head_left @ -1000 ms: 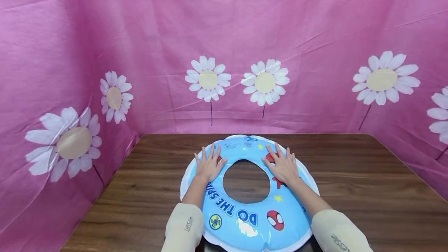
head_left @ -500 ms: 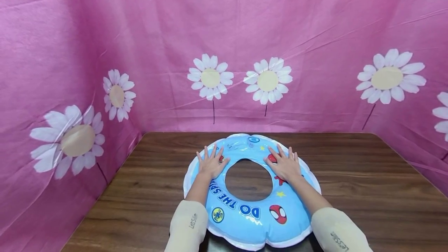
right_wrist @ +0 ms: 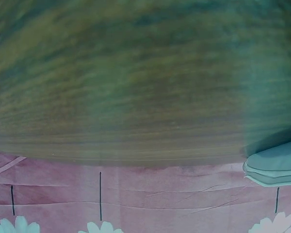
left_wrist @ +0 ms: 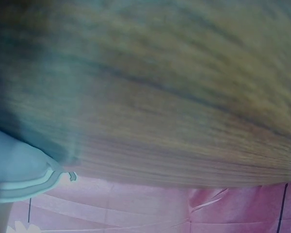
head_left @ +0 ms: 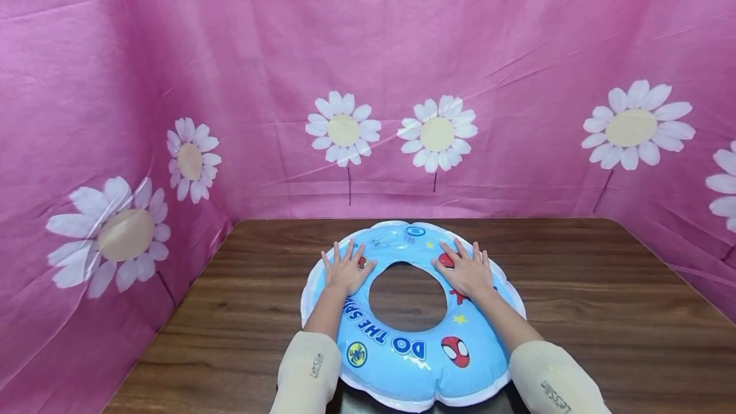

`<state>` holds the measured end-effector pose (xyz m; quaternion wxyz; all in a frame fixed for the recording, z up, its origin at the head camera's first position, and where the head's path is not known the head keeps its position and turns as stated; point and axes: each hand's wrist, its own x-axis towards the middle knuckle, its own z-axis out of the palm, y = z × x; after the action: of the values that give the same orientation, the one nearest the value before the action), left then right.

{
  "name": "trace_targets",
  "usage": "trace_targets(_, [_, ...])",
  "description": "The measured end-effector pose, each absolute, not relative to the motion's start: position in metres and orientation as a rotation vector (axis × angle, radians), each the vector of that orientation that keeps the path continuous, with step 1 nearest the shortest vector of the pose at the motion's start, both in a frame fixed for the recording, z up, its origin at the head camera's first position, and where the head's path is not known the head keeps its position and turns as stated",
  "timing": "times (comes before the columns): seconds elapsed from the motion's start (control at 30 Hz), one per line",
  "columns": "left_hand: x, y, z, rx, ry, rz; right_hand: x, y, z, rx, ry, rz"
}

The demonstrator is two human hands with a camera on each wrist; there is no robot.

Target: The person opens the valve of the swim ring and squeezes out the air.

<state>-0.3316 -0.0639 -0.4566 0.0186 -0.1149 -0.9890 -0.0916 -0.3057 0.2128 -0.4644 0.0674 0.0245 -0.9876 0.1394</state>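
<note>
A light blue inflated swim ring (head_left: pixel 391 382) with a white scalloped rim, printed letters, stars and red cartoon faces lies on the table, its near edge reaching past the table's front. On the ring's left side my left hand (head_left: pixel 347 273) rests flat, fingers spread and pointing away. My right hand (head_left: pixel 470 272) lies likewise on the right side, fingers fanned out. Both thumbs point toward the centre hole. In the left wrist view a bit of the ring (left_wrist: pixel 14 160) shows at the left edge; the right wrist view has its side (right_wrist: pixel 276 162) at the right edge.
The brown wood-grain table (head_left: pixel 604 312) extends to both sides of the ring. Behind it and along its sides hangs a pink curtain (head_left: pixel 391 37) printed with white daisies. Cream sleeves (head_left: pixel 307 369) cover the forearms.
Over the first half second the ring's near edge rises slightly in the head view and more of its white rim shows. Both hands keep their places on the ring.
</note>
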Motion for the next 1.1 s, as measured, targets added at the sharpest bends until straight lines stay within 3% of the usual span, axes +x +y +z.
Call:
trace_targets(0.3, [-0.331,-0.064,-0.46,-0.403,-3.038,-0.39,-0.304,0.22,-0.463,0.103,-2.966,0.486])
trace_targets(0.53, [-0.331,-0.081,-0.445,-0.545,-2.822,-0.926,-0.297,0.234,-0.444,0.349,-2.925,0.666])
trace_targets(0.67, [-0.321,-0.086,-0.427,-0.859,-2.667,-0.898,-0.28,0.237,-0.427,0.589,-2.854,0.618])
trace_targets(0.83, [-0.27,-0.082,-0.413,-1.339,-2.586,-0.696,-0.24,0.223,-0.419,0.889,-2.709,0.499])
trace_targets(0.97, [-0.226,-0.081,-0.423,-1.67,-2.546,-0.453,-0.204,0.211,-0.427,1.048,-2.651,0.417])
trace_targets(1.1, [-0.206,-0.086,-0.442,-1.838,-2.525,-0.239,-0.182,0.203,-0.445,1.124,-2.638,0.31])
